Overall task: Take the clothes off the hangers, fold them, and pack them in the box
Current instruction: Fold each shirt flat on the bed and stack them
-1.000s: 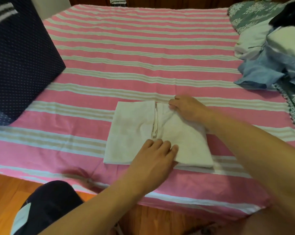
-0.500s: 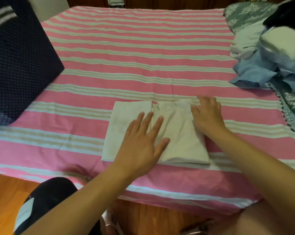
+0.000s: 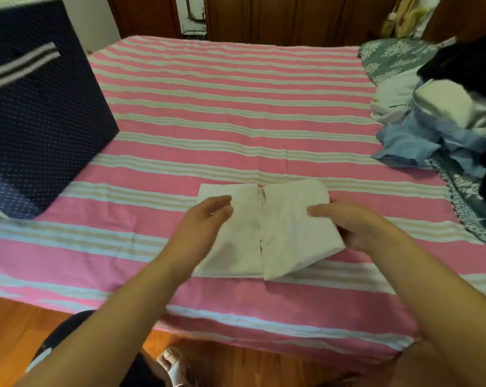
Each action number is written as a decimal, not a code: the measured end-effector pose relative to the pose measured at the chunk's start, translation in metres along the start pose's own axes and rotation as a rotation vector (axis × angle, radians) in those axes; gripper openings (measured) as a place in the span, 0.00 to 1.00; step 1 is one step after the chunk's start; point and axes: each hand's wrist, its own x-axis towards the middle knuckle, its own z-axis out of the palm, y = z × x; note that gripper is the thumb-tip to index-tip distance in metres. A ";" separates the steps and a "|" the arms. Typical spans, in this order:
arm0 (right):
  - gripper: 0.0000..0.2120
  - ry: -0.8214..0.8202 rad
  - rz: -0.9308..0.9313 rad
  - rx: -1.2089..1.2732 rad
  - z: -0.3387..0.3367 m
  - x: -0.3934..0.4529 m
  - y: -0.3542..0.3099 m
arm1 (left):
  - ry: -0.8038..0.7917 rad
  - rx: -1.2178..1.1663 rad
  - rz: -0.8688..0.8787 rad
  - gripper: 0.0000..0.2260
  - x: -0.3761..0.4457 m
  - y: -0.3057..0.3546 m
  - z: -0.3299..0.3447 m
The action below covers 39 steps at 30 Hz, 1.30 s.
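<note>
Both hands work on the folded white shirt (image 3: pixel 267 233) between them. A moment ago they pressed it flat; now the right hand (image 3: pixel 356 227) grips its right edge and lifts it, while the left hand (image 3: pixel 205 222) hovers open over the left side. One more fold looks likely before the box (image 3: pixel 40 121), far left. The shirt's long side runs left to right.

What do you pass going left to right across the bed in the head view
Navy dotted box → left hand → folded white garment → right hand → pile of unfolded clothes.
</note>
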 end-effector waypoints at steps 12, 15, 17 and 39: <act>0.14 0.096 -0.395 -0.582 0.130 0.020 -0.002 | 0.071 -0.415 -0.471 0.12 0.029 -0.037 -0.038; 0.15 0.197 -0.293 -0.781 0.091 0.027 0.018 | 0.161 -0.159 -0.385 0.11 0.032 -0.041 -0.038; 0.17 0.197 -0.248 -0.757 0.080 0.030 0.025 | 0.245 -0.070 -0.334 0.11 0.029 -0.044 -0.040; 0.19 0.190 -0.005 -0.395 0.019 0.024 -0.014 | -0.420 0.509 -0.480 0.19 0.109 -0.005 -0.051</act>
